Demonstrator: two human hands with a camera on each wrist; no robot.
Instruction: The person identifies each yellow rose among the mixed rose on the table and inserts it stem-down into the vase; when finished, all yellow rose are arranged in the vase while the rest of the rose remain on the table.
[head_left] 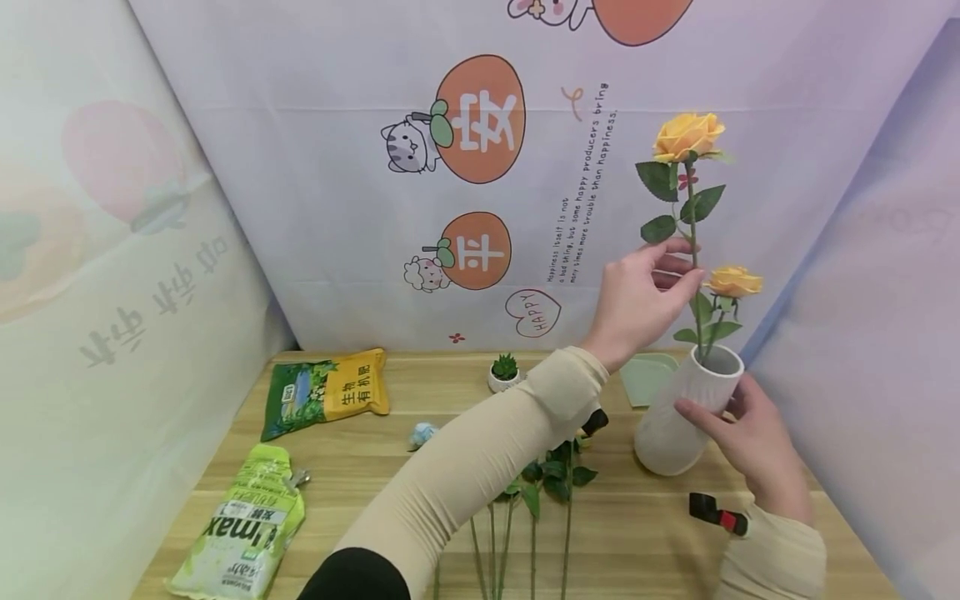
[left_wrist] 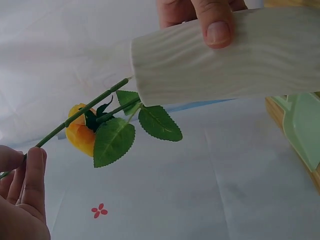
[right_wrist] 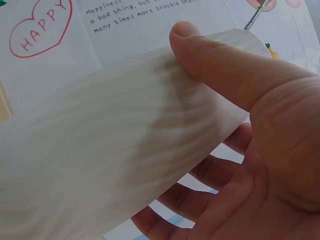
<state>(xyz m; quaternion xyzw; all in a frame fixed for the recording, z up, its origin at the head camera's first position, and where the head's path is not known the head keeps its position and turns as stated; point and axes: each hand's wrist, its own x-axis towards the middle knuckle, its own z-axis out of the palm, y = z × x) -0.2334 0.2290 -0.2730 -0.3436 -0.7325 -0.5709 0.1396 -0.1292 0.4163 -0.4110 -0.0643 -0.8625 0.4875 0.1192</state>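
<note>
A white ribbed vase (head_left: pixel 678 408) stands tilted on the wooden table at the right; my right hand (head_left: pixel 742 437) grips it near the rim, thumb on the wall (right_wrist: pixel 200 47). Two yellow roses sit in it: a tall one (head_left: pixel 687 135) and a short one (head_left: pixel 733 282). My left hand (head_left: pixel 645 296) pinches the tall rose's green stem (left_wrist: pixel 80 114) above the vase mouth. In the left wrist view the vase (left_wrist: pixel 225 60) fills the top, with the short rose (left_wrist: pixel 80 135) and its leaves beside the rim.
Several loose green stems with leaves (head_left: pixel 551 483) lie on the table (head_left: pixel 390 475) under my left forearm. A black and red clip (head_left: pixel 718 512), a pale green tray (head_left: pixel 648 375), a tiny potted succulent (head_left: pixel 504 371) and two soil bags (head_left: pixel 326 392) (head_left: pixel 243 525) lie around.
</note>
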